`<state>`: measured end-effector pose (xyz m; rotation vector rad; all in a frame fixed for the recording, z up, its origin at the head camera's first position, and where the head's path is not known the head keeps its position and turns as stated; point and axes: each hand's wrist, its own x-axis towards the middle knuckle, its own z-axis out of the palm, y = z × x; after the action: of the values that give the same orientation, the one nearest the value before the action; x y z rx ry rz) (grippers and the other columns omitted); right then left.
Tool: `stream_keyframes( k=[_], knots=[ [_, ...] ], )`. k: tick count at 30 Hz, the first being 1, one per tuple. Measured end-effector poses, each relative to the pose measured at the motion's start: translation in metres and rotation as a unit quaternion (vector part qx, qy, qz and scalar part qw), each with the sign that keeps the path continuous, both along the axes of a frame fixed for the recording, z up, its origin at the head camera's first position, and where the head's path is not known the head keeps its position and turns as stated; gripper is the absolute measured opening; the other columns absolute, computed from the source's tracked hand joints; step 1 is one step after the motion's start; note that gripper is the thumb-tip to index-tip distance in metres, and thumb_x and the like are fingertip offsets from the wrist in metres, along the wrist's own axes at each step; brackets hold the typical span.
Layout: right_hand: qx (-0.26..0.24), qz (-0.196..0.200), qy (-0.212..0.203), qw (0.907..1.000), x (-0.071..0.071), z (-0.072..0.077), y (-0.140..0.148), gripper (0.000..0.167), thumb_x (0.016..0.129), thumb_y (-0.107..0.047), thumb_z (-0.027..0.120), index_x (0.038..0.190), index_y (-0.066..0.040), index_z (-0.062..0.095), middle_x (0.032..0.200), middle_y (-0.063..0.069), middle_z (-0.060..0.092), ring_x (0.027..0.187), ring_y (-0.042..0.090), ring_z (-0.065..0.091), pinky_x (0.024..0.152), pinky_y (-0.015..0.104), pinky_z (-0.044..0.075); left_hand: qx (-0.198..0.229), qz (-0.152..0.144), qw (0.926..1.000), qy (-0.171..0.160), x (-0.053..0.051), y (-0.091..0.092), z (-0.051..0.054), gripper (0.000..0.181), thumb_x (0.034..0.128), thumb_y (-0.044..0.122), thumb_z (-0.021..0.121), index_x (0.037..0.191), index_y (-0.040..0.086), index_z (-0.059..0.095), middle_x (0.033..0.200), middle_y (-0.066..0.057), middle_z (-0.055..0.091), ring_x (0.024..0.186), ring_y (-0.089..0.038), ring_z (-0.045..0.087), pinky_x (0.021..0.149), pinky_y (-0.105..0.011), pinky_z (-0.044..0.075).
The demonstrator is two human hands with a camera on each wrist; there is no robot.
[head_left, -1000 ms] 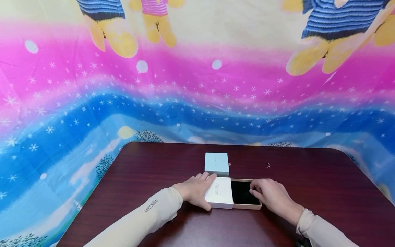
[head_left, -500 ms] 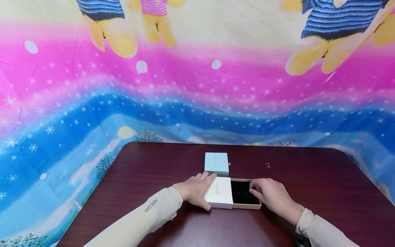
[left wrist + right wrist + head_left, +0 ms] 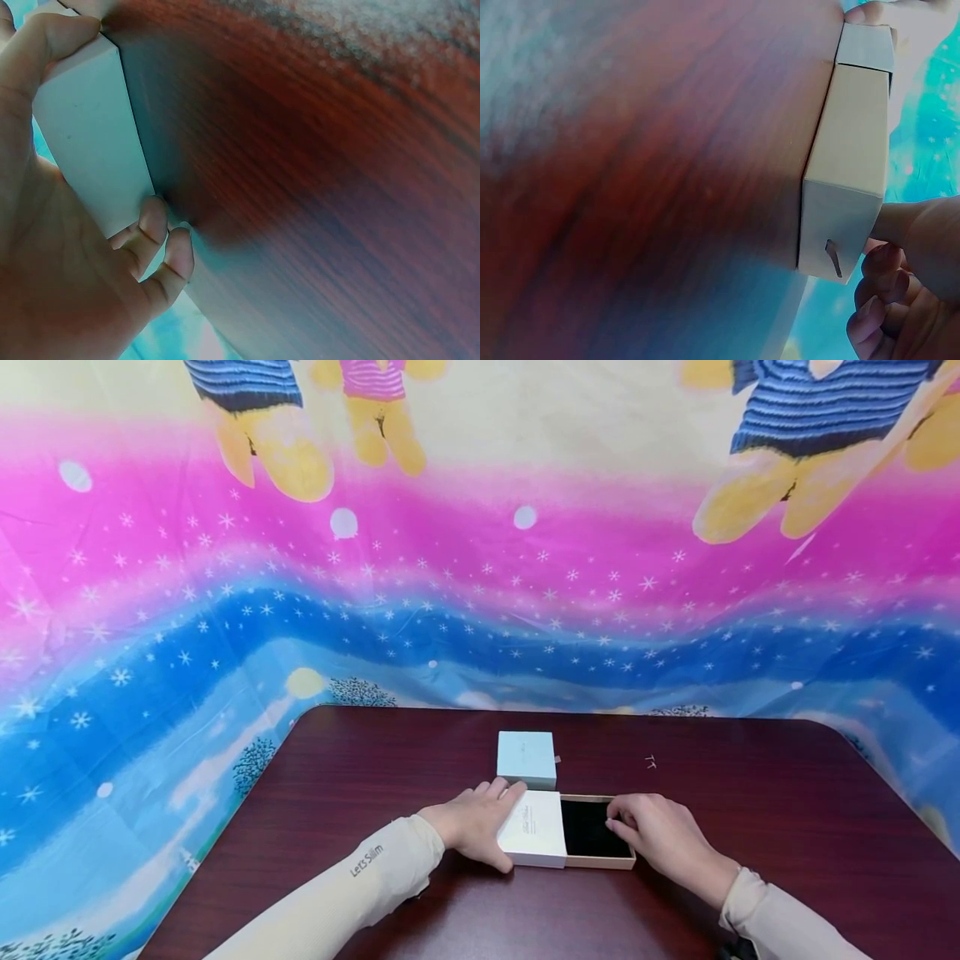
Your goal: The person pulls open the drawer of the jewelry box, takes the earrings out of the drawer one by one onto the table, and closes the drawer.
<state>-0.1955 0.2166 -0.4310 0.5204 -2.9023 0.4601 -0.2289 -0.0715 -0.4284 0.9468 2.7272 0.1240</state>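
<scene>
A white drawer-style gift box lies on the table, its drawer slid out to the right of the white sleeve (image 3: 534,827). My left hand (image 3: 474,827) grips the sleeve's left end, thumb on the near side and fingers at the far side; the left wrist view shows the thumb (image 3: 67,36) on one corner. The kraft-coloured drawer (image 3: 600,862) holds a black pad (image 3: 585,828). Over its right end, my right hand (image 3: 663,835) has curled fingers, thumb and index tips above the pad. Whether they pinch anything is hidden. A ribbon tab (image 3: 833,259) shows on the drawer's end.
Just behind the white box stands a pale blue box (image 3: 527,756) with a small tab on its right side. Small thin silvery pieces (image 3: 651,762) lie farther right on the dark red-brown table (image 3: 390,752). A printed cloth (image 3: 465,568) hangs behind the table.
</scene>
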Motion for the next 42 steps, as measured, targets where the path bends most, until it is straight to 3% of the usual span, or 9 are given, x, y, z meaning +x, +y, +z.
stream_keyframes(
  k=[42],
  knots=[
    [-0.011,-0.001,0.015,0.9998,0.0033,0.0061,0.0011,0.005,0.091,-0.024,0.075,0.091,-0.019,0.075,0.055,-0.018,0.042,0.051,-0.003,0.036,0.048,0.022,0.032,0.001,-0.002,1.0,0.004,0.0001,-0.0003,-0.001,0.113,0.0695,0.049,0.083,0.159,0.014,0.023,0.146,-0.002,0.043,0.123,-0.017,0.047,0.101,-0.035,0.045]
  ],
)
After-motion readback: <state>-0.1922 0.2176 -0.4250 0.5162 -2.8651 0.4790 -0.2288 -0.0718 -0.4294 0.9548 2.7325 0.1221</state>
